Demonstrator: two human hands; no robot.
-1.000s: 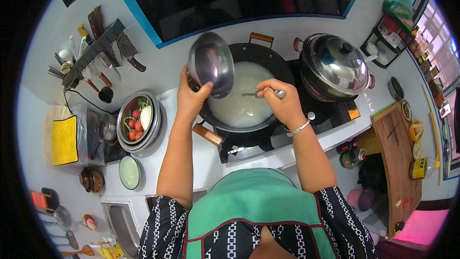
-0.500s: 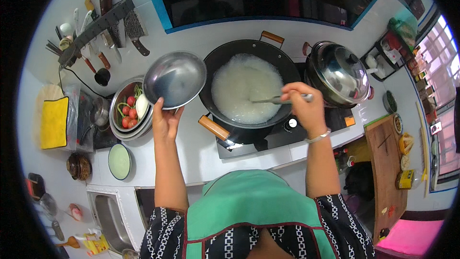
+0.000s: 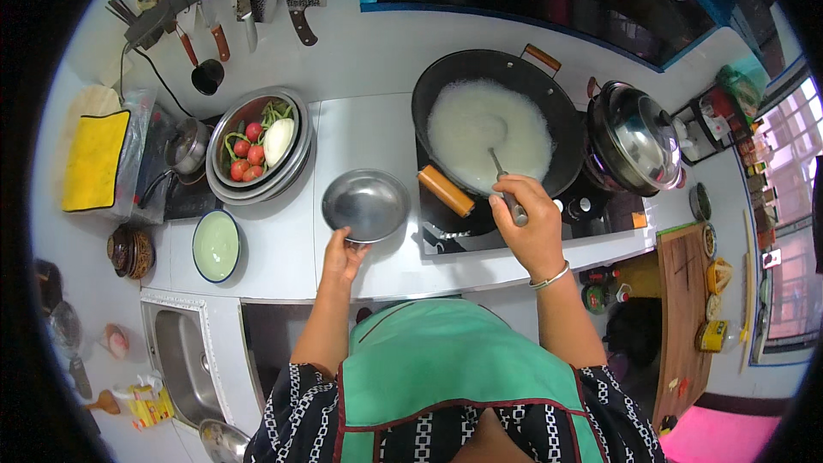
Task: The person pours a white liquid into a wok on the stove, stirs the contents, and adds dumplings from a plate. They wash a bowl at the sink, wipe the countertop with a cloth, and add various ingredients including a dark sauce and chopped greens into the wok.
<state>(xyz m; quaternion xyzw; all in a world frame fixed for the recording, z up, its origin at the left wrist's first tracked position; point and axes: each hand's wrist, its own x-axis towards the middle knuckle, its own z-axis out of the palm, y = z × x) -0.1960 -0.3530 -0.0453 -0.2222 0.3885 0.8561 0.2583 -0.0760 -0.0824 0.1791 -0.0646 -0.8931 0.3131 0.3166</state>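
Observation:
My left hand [image 3: 343,259] grips the near rim of an empty metal bowl [image 3: 367,204], thumb over the edge. The bowl is at or just above the white counter, left of the stove; I cannot tell whether it rests there. My right hand [image 3: 530,221] is closed round the handle of a ladle [image 3: 497,163] at the near side of a black wok [image 3: 567,133]. The ladle's head is down in cloudy, whitish liquid [image 3: 459,124], with only a faint round outline showing. Foam rings the liquid's edge. The wok sits on a black stove [image 3: 506,238].
Stacked metal bowls [image 3: 302,150] hold red radishes [image 3: 249,150] and a white vegetable. A pale green bowl [image 3: 214,245] stands nearer. Right of the wok is a lidded pot [image 3: 639,133]. The wok's wooden handle [image 3: 444,190] juts toward me. A sink [image 3: 184,360] lies lower left.
My left hand has lowered the metal bowl from beside the wok toward the counter. My right hand has drawn closer to the wok's near rim, with the ladle's handle now pointing toward me. The view has shifted.

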